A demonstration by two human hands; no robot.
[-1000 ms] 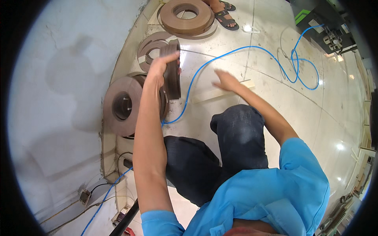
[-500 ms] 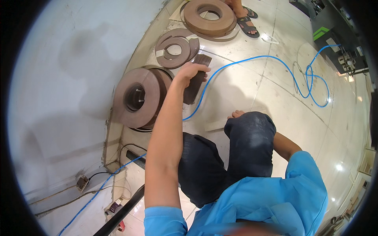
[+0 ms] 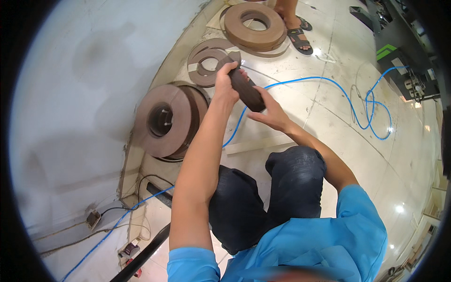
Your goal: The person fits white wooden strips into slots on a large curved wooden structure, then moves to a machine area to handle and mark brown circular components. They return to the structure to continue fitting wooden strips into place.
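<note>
A dark brown roll of edge banding [image 3: 249, 92] is raised above the floor, its ridged outer rim facing up. Wrapped round its far end is my left hand [image 3: 227, 84], the thumb over the top. My right hand [image 3: 273, 112] grips the near end between thumb and fingers; some of those fingers are hidden. Just beyond my left hand a smaller brown roll [image 3: 203, 77] with pale tape lies flat on another. Large brown rolls [image 3: 165, 101] lean by the wall, left of my left forearm.
Farther off lies a stack of wide brown rolls [image 3: 235, 23], beside a person's sandalled foot [image 3: 299, 40]. A blue hose [image 3: 324, 79] curves across the tiles to a dark machine [image 3: 399, 70] at the right. A black bar [image 3: 143, 254] and cables run along the lower left.
My left hand has lifted the roll slightly toward me and tilted it. My right hand has come up from beside my knee and taken its near end.
</note>
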